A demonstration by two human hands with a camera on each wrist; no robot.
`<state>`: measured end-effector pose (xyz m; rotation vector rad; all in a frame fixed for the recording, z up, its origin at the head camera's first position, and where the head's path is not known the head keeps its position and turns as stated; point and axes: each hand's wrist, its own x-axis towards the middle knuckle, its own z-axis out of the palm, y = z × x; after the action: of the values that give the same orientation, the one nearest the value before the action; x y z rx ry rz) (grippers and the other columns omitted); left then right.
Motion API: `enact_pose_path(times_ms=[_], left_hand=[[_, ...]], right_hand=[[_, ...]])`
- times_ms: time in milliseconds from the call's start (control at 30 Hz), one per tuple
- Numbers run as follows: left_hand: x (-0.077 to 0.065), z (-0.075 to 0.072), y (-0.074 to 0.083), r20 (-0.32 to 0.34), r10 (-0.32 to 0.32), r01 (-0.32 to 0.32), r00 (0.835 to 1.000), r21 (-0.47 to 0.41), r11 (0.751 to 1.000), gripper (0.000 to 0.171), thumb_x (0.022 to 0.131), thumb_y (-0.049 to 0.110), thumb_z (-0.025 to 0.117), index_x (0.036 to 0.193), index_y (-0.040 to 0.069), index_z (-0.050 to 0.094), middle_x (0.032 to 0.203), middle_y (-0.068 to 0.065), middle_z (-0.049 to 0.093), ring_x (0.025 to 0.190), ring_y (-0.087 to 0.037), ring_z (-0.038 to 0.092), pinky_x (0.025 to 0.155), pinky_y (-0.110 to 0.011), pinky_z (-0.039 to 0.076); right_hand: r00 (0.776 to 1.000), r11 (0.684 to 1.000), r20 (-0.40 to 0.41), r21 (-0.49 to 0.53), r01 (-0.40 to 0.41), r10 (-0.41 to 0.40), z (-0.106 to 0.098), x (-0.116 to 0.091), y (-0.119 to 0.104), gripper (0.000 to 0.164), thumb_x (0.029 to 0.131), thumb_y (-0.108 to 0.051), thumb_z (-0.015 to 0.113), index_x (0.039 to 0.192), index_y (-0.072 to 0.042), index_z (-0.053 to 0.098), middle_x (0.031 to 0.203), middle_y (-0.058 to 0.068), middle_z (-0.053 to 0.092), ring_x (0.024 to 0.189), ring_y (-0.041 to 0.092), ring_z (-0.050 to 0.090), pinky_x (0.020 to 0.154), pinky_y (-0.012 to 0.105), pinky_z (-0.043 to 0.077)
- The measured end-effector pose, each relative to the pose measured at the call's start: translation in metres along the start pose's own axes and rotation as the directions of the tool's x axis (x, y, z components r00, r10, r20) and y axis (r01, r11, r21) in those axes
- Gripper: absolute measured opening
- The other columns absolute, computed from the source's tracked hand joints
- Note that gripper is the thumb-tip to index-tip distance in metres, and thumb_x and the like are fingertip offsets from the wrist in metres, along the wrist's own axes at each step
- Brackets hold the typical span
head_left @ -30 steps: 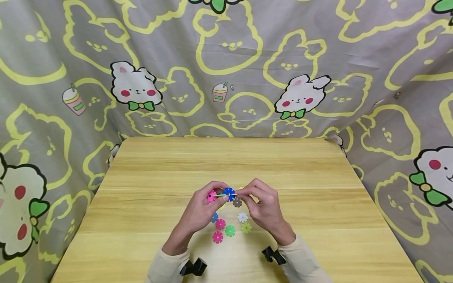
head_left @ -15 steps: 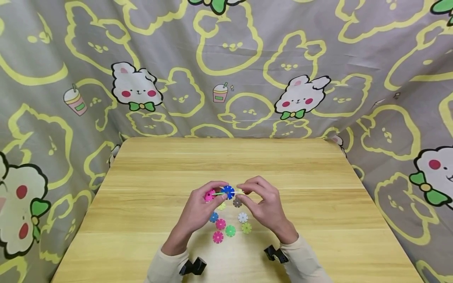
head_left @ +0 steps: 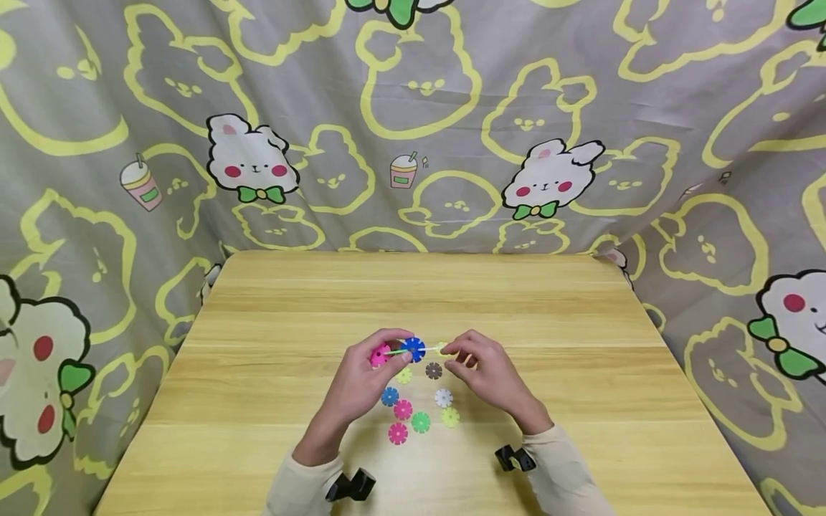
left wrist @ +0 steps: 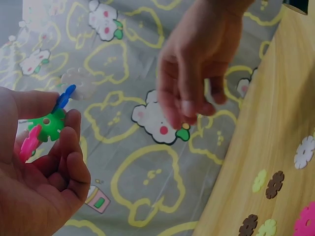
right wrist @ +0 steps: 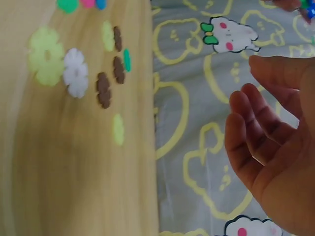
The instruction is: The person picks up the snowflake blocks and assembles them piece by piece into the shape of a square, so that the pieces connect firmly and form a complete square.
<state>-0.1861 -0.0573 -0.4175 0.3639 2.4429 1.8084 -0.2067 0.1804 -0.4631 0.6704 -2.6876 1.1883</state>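
Disc chain (left wrist: 51, 130): joined, pinched by left hand (head_left: 361, 374). Right hand (head_left: 493, 374): empty, fingers parted. Loose discs (head_left: 403, 409): unjoined, inside far table (head_left: 516, 301) edge.

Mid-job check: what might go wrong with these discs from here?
The white disc juts from the blue disc, its far edge unsupported, so it might work loose. The left hand pinches the joined discs; squeezing too hard could bend them. The empty right hand may nudge the loose discs if it drops.

Pale disc (left wrist: 78, 82) — blurry, poss. see-thru
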Motion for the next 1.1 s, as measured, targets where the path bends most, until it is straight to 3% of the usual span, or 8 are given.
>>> enact_pose_path(times_ms=[233, 467, 833, 1100], left_hand=[[-0.001, 0.001, -0.001, -0.006, 0.003, -0.003, 1.000, 0.001, 1.000, 0.024, 0.092, 0.022, 0.067, 0.115, 0.027, 0.067, 0.100, -0.002, 0.066, 0.077, -0.016, 0.058, 0.063, -0.022, 0.050], [-0.001, 0.001, 0.000, 0.002, -0.003, 0.003, 1.000, 0.000, 1.000, 0.024, 0.092, 0.023, 0.067, 0.115, 0.029, 0.066, 0.100, -0.002, 0.065, 0.077, -0.017, 0.058, 0.062, -0.022, 0.050], [0.000, 0.003, -0.001, 0.007, 0.001, -0.001, 1.000, 0.003, 1.000, 0.024, 0.092, 0.024, 0.067, 0.115, 0.029, 0.066, 0.102, -0.001, 0.066, 0.078, -0.016, 0.057, 0.062, -0.022, 0.048], [0.000, 0.003, -0.001, 0.010, -0.004, 0.004, 1.000, 0.012, 1.000, 0.024, 0.091, 0.025, 0.067, 0.115, 0.030, 0.066, 0.101, 0.000, 0.066, 0.073, -0.016, 0.055, 0.059, -0.023, 0.046]], right_hand=[[0.981, 0.991, 0.155, -0.077, -0.105, 0.116, 0.015, -0.006, 0.017, 0.016, 0.086, -0.015, 0.073, 0.102, -0.013, 0.073, 0.094, -0.001, 0.065, 0.077, 0.005, 0.057, 0.067, 0.020, 0.051], [0.956, 0.974, 0.253, -0.200, -0.102, 0.152, 0.032, -0.010, 0.025, 0.021, 0.084, -0.025, 0.075, 0.103, -0.016, 0.073, 0.094, -0.003, 0.065, 0.080, 0.008, 0.057, 0.068, 0.021, 0.049], [0.946, 0.951, 0.273, -0.296, -0.091, 0.176, 0.043, -0.015, 0.027, 0.032, 0.080, -0.031, 0.078, 0.109, -0.016, 0.072, 0.087, -0.006, 0.059, 0.070, 0.006, 0.049, 0.061, 0.020, 0.043], [0.945, 0.944, 0.272, -0.318, -0.090, 0.181, 0.048, -0.016, 0.031, 0.030, 0.081, -0.026, 0.077, 0.108, -0.014, 0.072, 0.086, -0.005, 0.058, 0.069, 0.006, 0.048, 0.060, 0.020, 0.041]])
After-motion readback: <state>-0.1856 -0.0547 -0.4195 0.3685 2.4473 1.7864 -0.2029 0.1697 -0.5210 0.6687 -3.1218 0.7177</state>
